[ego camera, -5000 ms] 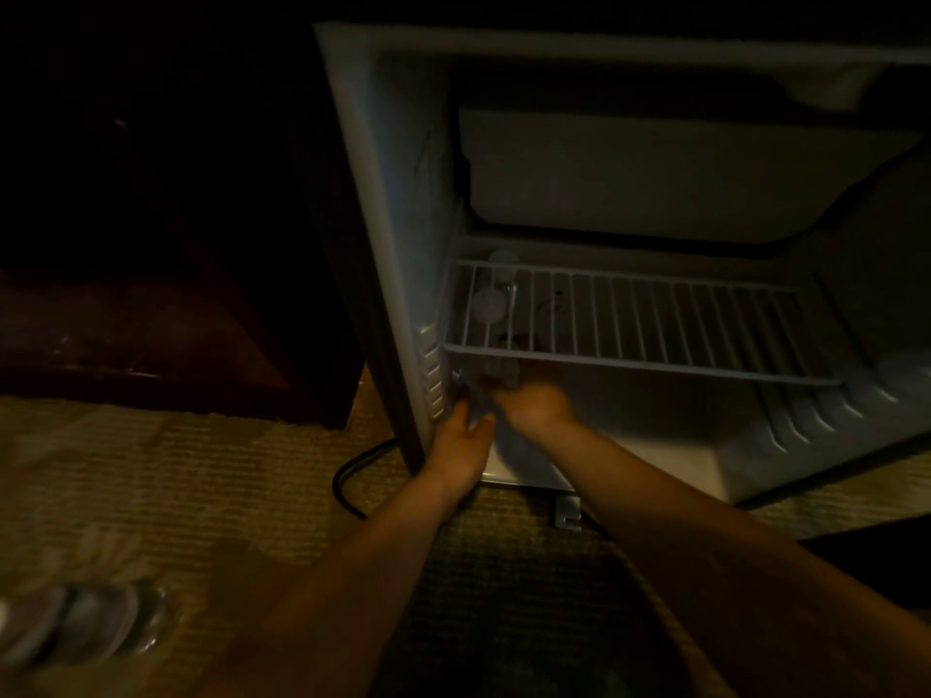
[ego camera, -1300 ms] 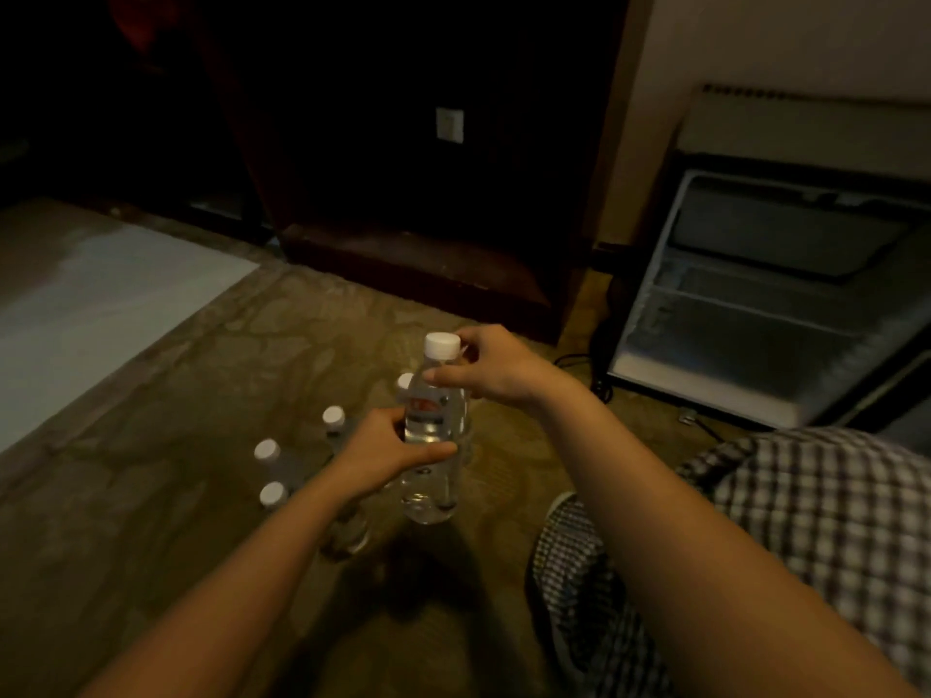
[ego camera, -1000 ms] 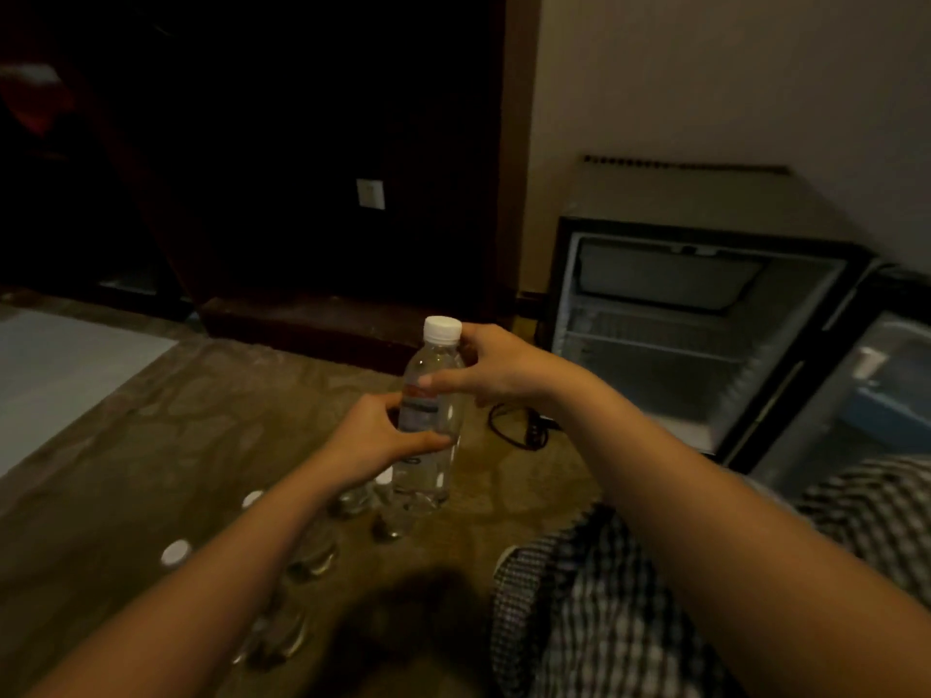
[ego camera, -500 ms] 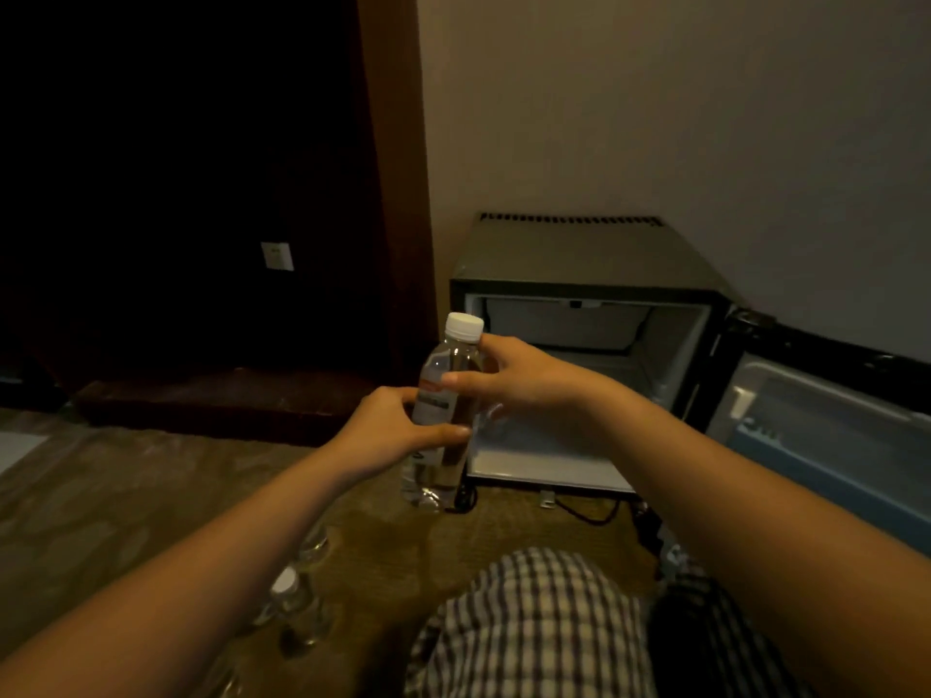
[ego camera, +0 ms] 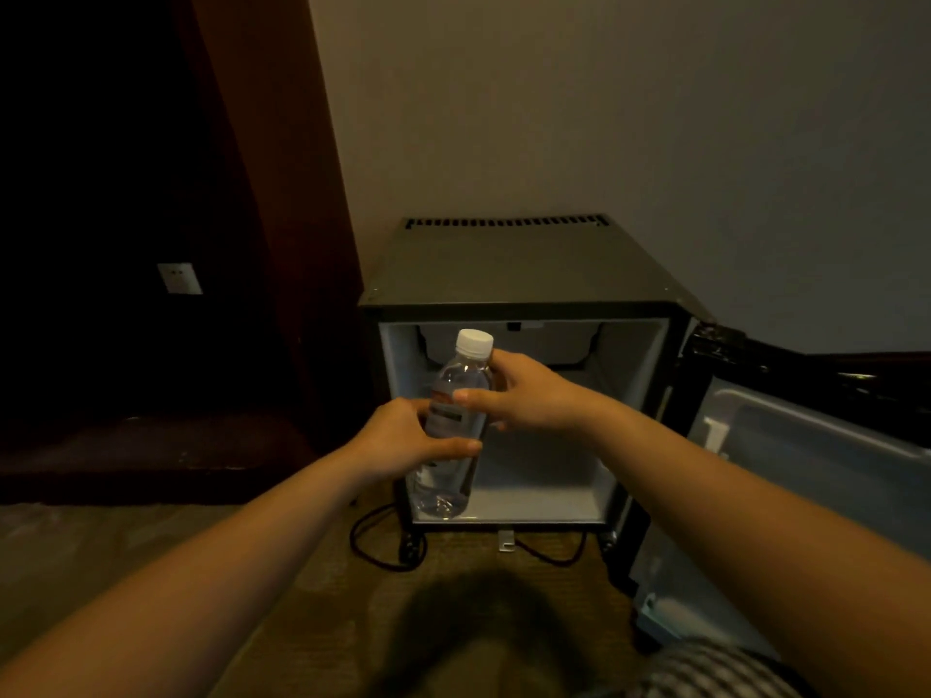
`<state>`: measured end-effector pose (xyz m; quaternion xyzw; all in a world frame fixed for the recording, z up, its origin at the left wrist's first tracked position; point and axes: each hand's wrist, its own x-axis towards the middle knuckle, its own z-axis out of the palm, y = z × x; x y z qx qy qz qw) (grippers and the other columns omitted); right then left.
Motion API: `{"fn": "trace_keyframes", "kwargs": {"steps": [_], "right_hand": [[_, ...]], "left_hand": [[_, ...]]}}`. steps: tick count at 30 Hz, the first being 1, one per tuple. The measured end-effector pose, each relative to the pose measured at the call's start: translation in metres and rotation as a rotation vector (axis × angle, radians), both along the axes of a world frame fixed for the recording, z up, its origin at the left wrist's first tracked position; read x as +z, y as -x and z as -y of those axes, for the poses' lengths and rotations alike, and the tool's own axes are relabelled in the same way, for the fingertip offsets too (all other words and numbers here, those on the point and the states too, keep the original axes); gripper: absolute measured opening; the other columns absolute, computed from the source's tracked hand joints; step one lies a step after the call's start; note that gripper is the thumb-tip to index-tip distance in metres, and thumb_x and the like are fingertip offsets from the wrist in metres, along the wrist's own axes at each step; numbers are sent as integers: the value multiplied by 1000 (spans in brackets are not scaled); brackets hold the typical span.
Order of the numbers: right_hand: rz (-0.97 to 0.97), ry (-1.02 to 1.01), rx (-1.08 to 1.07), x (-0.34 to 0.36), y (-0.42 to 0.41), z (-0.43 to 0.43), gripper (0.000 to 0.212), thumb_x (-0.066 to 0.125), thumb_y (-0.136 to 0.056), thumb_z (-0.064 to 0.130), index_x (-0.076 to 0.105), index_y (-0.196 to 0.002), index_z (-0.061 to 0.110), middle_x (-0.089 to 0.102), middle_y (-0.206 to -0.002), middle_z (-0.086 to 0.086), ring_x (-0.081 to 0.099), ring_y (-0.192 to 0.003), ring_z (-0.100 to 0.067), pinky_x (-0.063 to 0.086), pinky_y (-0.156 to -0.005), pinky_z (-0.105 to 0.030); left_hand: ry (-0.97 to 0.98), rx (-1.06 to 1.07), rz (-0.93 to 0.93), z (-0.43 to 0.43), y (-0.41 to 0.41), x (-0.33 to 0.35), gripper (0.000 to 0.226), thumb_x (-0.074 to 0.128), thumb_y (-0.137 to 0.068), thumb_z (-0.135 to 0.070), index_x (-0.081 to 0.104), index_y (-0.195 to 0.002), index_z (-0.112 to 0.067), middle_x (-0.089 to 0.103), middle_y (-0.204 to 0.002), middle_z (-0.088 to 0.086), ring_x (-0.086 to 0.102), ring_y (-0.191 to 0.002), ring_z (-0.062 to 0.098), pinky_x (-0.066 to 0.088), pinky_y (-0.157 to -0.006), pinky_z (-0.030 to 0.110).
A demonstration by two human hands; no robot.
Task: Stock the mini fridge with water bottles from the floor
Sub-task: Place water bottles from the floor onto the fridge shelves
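Observation:
A clear water bottle (ego camera: 456,395) with a white cap is held upright in front of the open mini fridge (ego camera: 509,274). My left hand (ego camera: 403,440) grips its lower middle from the left. My right hand (ego camera: 524,392) grips its upper part just under the neck from the right. The fridge's white interior (ego camera: 544,476) faces me behind the bottle. The other bottles on the floor are out of view.
The fridge door (ego camera: 786,476) stands swung open to the right. A black power cable (ego camera: 373,541) loops on the carpet under the fridge's front. Dark wooden furniture (ego camera: 151,294) stands to the left. My checked trouser knee (ego camera: 715,672) shows at the bottom right.
My view has swung right from the floor bottles to face the fridge. Both hands carried the bottle along and now hold it straight before the fridge opening.

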<state>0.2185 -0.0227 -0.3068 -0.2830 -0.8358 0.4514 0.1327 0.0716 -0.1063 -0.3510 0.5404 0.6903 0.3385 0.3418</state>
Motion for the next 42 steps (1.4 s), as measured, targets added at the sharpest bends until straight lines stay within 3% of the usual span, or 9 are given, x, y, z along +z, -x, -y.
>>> {"fn": "trace_keyframes", "kwargs": {"steps": [3,7,12,18,22,25,29,38,42], "right_hand": [[-13,-8,-38,-22,0,-21,41,60,-88,25,48,-126,15,58,-103,5,55,-74,0,43,-51,-2],[-15,-4,-88,-59,3,-44,46,64,-86,28,49,-127,15,61,-121,-4,58,-90,-6,46,-65,-14],[27,5,-134,-109,9,-67,47,67,-84,25,50,-127,15,62,-123,-3,58,-114,-17,47,-98,-35],[100,-14,-206,-164,12,-84,46,69,-82,29,52,-124,22,64,-119,-1,58,-113,-18,46,-98,-35],[156,-38,-234,-197,14,-91,48,69,-81,31,51,-126,25,64,-121,0,58,-115,-18,45,-98,-33],[216,-36,-257,-221,20,-98,53,68,-80,34,48,-129,26,62,-126,1,54,-120,-21,42,-103,-40],[230,9,-292,-244,28,-108,54,68,-80,31,47,-130,24,60,-128,-1,54,-121,-21,42,-103,-38],[224,105,-332,-269,57,-125,51,67,-82,24,48,-128,25,59,-128,-2,53,-122,-20,42,-105,-38],[189,128,-404,-273,64,-129,43,67,-82,19,53,-123,17,60,-125,-7,55,-119,-23,43,-101,-34]], "left_hand": [[46,-38,5,-24,0,-15,37,75,-73,-26,62,-107,-19,64,-89,-13,59,-82,-5,45,-65,8],[91,-65,35,-50,3,-44,30,74,-75,-24,60,-100,-27,62,-85,-19,57,-78,-9,45,-59,2],[144,-92,21,-77,10,-96,38,76,-72,-27,60,-107,-26,66,-102,-10,61,-99,4,46,-83,13],[194,-111,-7,-103,14,-149,30,75,-74,-28,59,-99,-31,64,-89,-15,59,-83,-1,45,-72,12],[240,-62,20,-111,20,-185,37,75,-75,-25,63,-109,-17,70,-103,7,66,-95,18,53,-89,35],[306,9,78,-112,24,-209,37,71,-79,-16,62,-114,-7,70,-102,19,67,-95,25,51,-92,40],[336,49,117,-116,25,-231,39,58,-87,-5,57,-125,-6,67,-95,12,62,-85,17,49,-86,28],[376,266,358,-134,23,-247,34,39,-98,-17,49,-131,-16,58,-114,9,55,-99,16,44,-71,17],[350,374,524,-142,22,-248,27,33,-100,-20,60,-100,-17,58,-110,14,55,-102,26,48,-82,33]]}}
